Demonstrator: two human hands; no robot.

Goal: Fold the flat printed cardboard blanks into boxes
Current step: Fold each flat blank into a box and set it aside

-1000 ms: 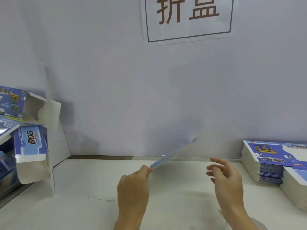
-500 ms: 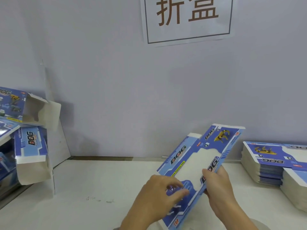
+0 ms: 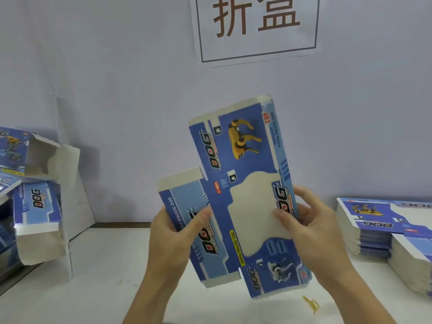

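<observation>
A flat blue-and-white cardboard blank (image 3: 243,192) printed with "DOG" and a yellow robot dog stands nearly upright above the white table (image 3: 105,288), its printed face toward me. My left hand (image 3: 173,232) grips its left edge, thumb over the front of the pale-blue side panel. My right hand (image 3: 311,220) grips the right edge, thumb on the white window area and fingers behind. A stack of more flat blanks (image 3: 383,225) lies at the right.
Several folded boxes (image 3: 35,202) with open flaps are piled at the left against a white board. A yellow rubber band (image 3: 311,304) lies on the table near my right wrist. A paper sign (image 3: 254,26) hangs on the grey wall.
The blank went from edge-on in my left hand alone to face-on and upright. Both hands have risen with it and now hold its two side edges.
</observation>
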